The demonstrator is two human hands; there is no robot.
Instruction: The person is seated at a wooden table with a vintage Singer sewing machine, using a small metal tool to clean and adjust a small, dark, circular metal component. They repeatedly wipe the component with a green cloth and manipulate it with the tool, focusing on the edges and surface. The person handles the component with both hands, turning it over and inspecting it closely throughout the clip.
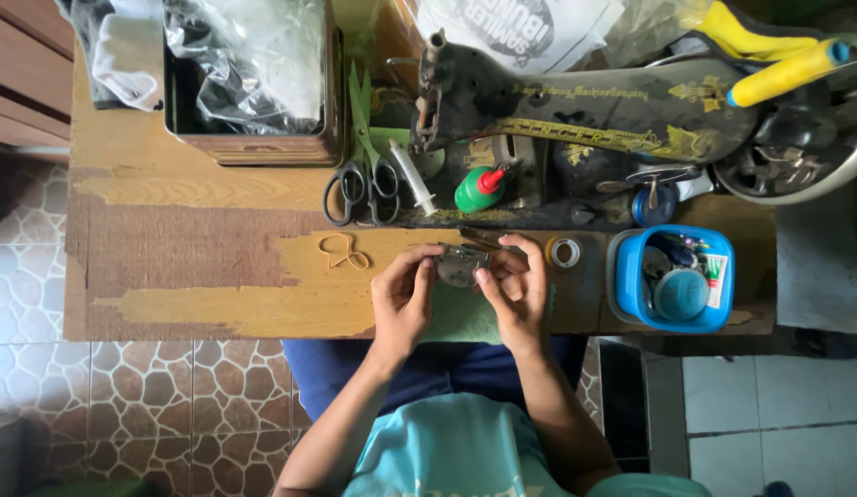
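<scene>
- Both hands meet over the near edge of the tabletop [198, 267], each closed in a grip on one small metal part [458, 264] held between them.
- The left hand [403, 299] pinches the part's left edge with thumb and fingertips, palm turned inward, wrist bent slightly, forearm rising from the lower left.
- The right hand [516, 290] holds the part's right side, fingers curled over the top, thumb beneath, forearm coming up from the lower right.
- The part sits just above the tabletop, in front of the black sewing machine [594, 110].
- A rubber band [344, 250] lies just left of the left hand.
- A small tape roll [564, 252] lies just right of the right hand.
- A blue tub [672, 279] of small items stands further right.
- Scissors [359, 179], a syringe [412, 177] and a green bottle [479, 189] with a red cap lie beyond the hands, along the machine base.
- A tin box [254, 83] holding clear plastic stands at the far left.
</scene>
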